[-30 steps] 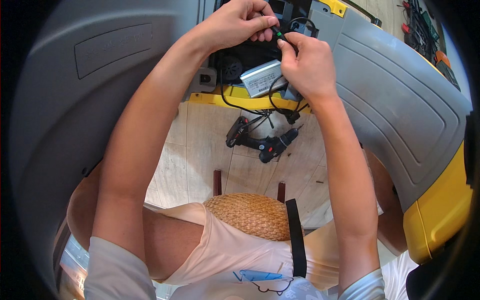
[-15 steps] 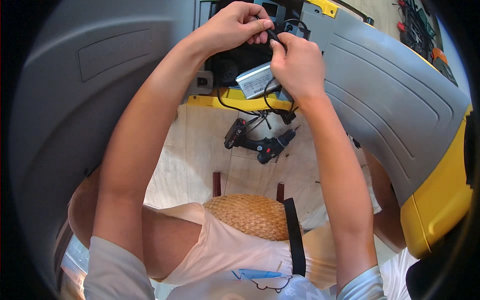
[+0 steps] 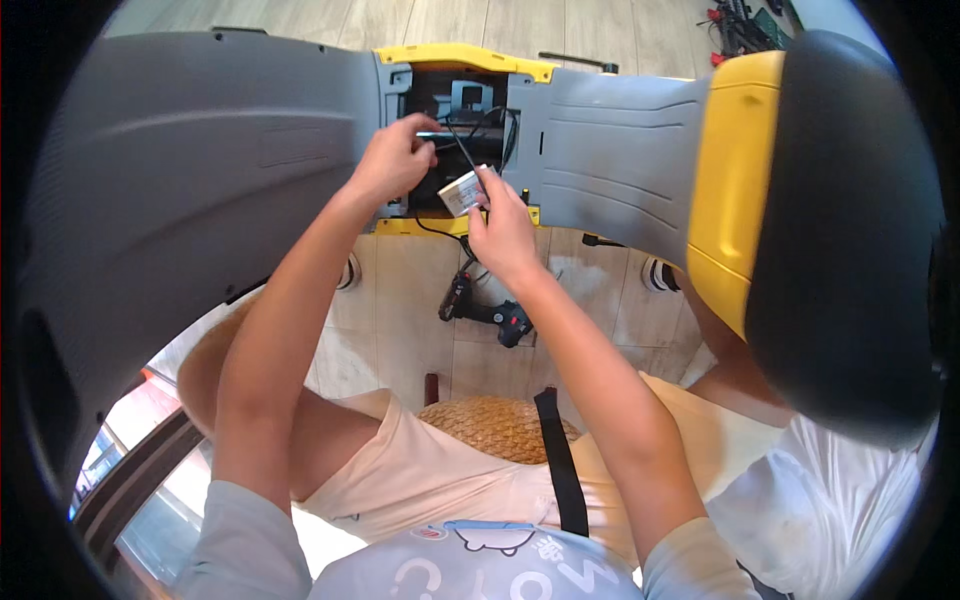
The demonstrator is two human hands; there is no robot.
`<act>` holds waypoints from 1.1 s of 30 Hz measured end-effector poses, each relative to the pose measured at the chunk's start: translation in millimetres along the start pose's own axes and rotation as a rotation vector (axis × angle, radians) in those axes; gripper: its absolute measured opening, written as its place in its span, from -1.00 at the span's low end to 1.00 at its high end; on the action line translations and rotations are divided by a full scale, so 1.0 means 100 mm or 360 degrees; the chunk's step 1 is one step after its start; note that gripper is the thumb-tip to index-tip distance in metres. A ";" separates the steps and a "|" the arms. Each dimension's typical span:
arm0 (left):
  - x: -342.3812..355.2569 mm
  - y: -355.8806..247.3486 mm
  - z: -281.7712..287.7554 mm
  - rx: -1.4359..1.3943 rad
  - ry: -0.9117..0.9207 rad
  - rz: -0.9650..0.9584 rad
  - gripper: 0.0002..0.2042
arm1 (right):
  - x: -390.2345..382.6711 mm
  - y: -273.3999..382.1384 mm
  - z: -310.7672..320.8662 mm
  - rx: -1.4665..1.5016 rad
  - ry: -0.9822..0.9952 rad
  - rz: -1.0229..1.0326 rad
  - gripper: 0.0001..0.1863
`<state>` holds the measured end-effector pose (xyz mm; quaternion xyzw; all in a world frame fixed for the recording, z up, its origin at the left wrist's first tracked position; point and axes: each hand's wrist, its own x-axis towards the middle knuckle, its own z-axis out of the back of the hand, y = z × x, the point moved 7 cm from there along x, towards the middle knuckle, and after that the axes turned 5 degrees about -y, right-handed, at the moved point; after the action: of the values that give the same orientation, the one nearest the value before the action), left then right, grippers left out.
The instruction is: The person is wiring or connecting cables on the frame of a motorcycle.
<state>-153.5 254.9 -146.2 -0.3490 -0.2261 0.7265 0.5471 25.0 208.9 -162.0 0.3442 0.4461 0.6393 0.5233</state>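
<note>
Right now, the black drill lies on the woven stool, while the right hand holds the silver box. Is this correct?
Not quite: the head view shows the black drill lying on the plank floor, not on the woven stool. The right hand does hold the silver box.

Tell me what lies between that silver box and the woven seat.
From the silver box down, the head view shows a yellow edge, hanging black cables, then a black power drill lying on the plank floor.
</note>
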 end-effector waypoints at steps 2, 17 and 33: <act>-0.24 0.06 -0.02 -0.0048 0.0216 0.0052 -0.75 | -0.21 0.11 0.05 -0.0116 -0.0053 0.0194 -0.54; -2.52 -0.18 -0.23 0.0846 0.1083 -0.0117 -0.63 | -1.23 0.52 0.52 0.0081 0.0412 -0.0077 -0.81; -2.26 -0.34 -0.50 0.0828 0.0956 -0.0277 -0.63 | -1.48 0.29 0.88 -0.0567 0.0612 -0.0270 -0.64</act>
<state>-58.9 47.1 -96.1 -0.3752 0.1066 0.5761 0.7183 126.0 81.7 -99.4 0.0804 0.4451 0.7151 0.5330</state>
